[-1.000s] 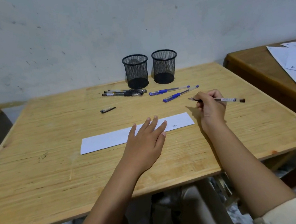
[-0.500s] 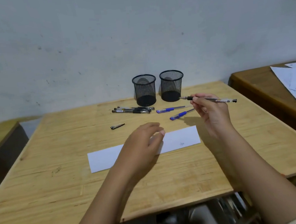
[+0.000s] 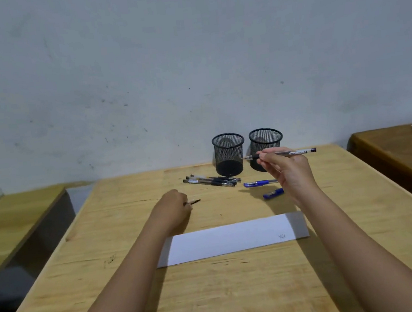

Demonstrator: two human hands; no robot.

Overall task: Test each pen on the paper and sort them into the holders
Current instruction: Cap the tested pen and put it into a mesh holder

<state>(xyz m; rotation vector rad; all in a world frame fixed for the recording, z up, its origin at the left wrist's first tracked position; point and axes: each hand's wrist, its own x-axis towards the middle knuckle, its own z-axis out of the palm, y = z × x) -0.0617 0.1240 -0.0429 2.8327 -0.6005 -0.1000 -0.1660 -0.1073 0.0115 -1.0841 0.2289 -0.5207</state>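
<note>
A: Right, log the right grip [image 3: 289, 172] first.

B: Raised off the table [image 3: 112, 292], thumb and fingertips pinching a clear-barrelled pen [image 3: 286, 153] near its tip end. The pen lies level, uncapped tip pointing left, crossing in front of the right holder [image 3: 265, 138].

A: Left grip [image 3: 173, 207]?

B: Down on the table, fingers curled round one end of a small black pen cap [image 3: 195, 201]. The other end of the cap sticks out to the right.

A: Holders?

B: Two black mesh cups, upright, side by side at the far edge against the wall. The left holder [image 3: 229, 153] shows no pens inside; the right one's base is hidden by the hand.

A: Remaining pens?

B: A bunch of black pens [image 3: 212, 180] lying just in front of the left holder. Two blue pens nearer the right hand: one [image 3: 258, 183] lying flat, the other [image 3: 273, 193] partly hidden behind the wrist.

A: Test paper?

B: A white paper strip [image 3: 234, 239] lies flat between the forearms, with a small scribble [image 3: 282, 236] near its right end.
</note>
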